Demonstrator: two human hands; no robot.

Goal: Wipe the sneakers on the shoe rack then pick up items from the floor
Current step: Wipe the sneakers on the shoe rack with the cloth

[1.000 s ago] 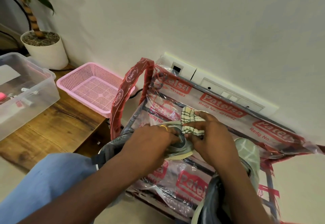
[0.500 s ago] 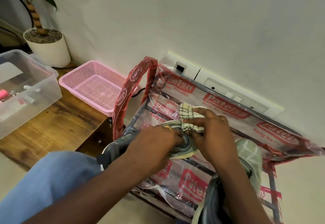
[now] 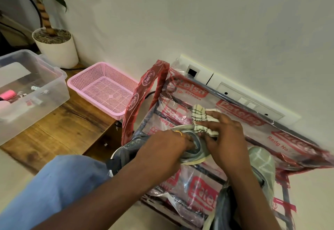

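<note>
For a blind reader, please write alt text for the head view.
A person's right hand holds a checked cloth against a grey sneaker that the left hand grips, over a plastic-wrapped rack. A pink basket and clear box stand on a table beside it.

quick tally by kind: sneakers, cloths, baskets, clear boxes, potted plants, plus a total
sneakers: 2 (held sneaker, other sneaker)
checked cloth: 1
pink basket: 1
clear plastic box: 1
potted plant: 1
total: 6
</note>
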